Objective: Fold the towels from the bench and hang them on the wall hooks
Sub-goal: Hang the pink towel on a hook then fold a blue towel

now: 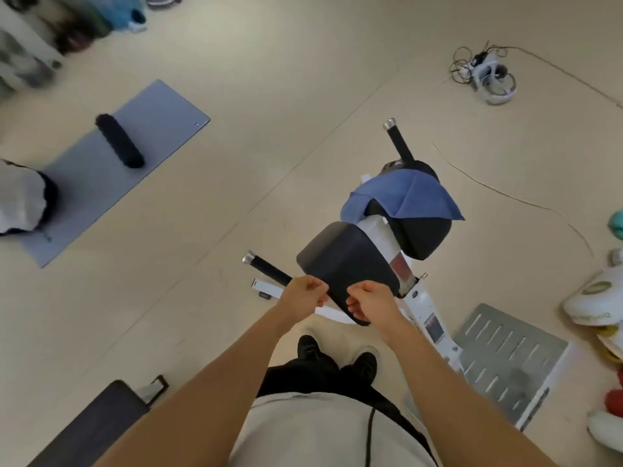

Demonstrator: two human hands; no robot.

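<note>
Both my hands pinch the near edge of a dark navy towel, which is spread flat in front of me above the bench frame. My left hand grips its left corner. My right hand grips the edge a little to the right. Beyond it, a blue towel lies draped over the black padded bench. No wall hooks are in view.
Two black bench handles stick out to the left and far side. A grey mat with a black roller lies at left. A slotted grey plate lies at right. Cables and a white device lie far right.
</note>
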